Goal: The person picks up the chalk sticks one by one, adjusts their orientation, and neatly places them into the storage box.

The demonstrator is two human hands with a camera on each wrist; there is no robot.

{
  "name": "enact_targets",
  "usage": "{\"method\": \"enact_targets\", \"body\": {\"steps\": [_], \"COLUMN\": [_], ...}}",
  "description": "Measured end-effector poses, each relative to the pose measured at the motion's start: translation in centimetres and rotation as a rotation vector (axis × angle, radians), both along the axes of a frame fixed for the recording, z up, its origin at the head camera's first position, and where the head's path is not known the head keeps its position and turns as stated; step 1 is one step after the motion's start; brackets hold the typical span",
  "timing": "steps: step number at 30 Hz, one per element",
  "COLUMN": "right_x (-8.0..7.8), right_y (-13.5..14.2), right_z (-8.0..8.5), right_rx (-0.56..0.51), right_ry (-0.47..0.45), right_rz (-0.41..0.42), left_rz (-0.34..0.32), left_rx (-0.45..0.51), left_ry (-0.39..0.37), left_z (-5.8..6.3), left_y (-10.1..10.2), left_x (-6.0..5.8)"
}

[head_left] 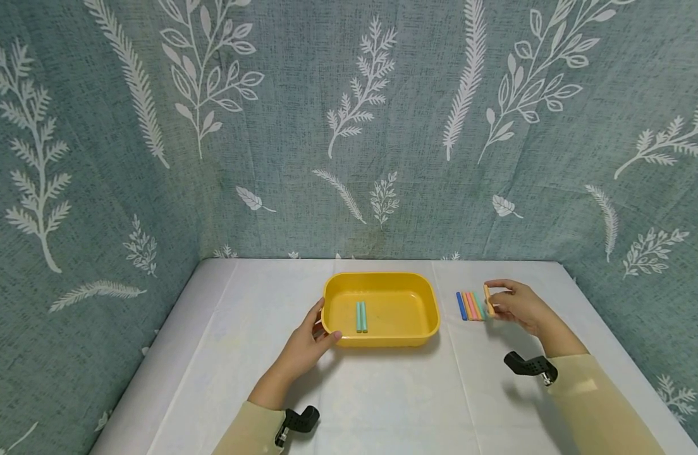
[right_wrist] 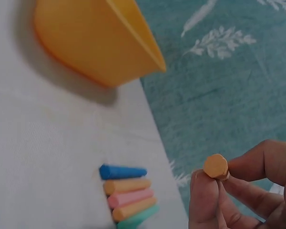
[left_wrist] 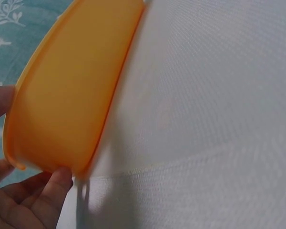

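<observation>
Right hand [head_left: 515, 308] pinches an orange stick [right_wrist: 215, 166]; left hand [head_left: 305, 347] grips the tray [head_left: 385, 342]. I'd keep the pinch light, the tray steady.

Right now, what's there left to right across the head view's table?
Left hand, two green sticks inside the yellow tray, blue stick, orange stick, pink stick, second orange stick, green stick, right hand holding another orange stick.

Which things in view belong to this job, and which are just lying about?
Likely in the job:
slim orange stick in the right grip
yellow rectangular plastic tray in the left grip
two green sticks in it
row of blue, orange, pink and green sticks

Likely just surroundings:
white cloth tabletop
teal leaf-print fabric
black wrist devices
</observation>
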State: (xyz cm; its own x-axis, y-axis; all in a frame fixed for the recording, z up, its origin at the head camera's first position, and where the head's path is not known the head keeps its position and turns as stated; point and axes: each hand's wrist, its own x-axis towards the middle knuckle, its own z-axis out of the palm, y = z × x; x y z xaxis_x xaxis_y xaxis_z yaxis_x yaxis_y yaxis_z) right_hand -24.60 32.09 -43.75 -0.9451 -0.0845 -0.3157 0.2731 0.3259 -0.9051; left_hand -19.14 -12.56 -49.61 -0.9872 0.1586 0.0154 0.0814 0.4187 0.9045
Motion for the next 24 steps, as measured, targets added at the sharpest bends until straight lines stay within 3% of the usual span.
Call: {"method": "enact_targets", "body": {"steps": [15,24], "right_x": [1.2,0.8], "right_y": [-3.1,-5.2], "right_z": [2.0,1.8], "right_rx": [-0.063,-0.134], "right_ry": [0.046,0.059], "right_rz": [0.01,0.01], "left_rz": [-0.01,-0.007], "left_rx": [0.002,-0.011], "left_ry": [0.007,0.017], "left_z": [0.0,0.0], "left_y": [0.0,0.0], "left_x": [0.1,0.0]}}
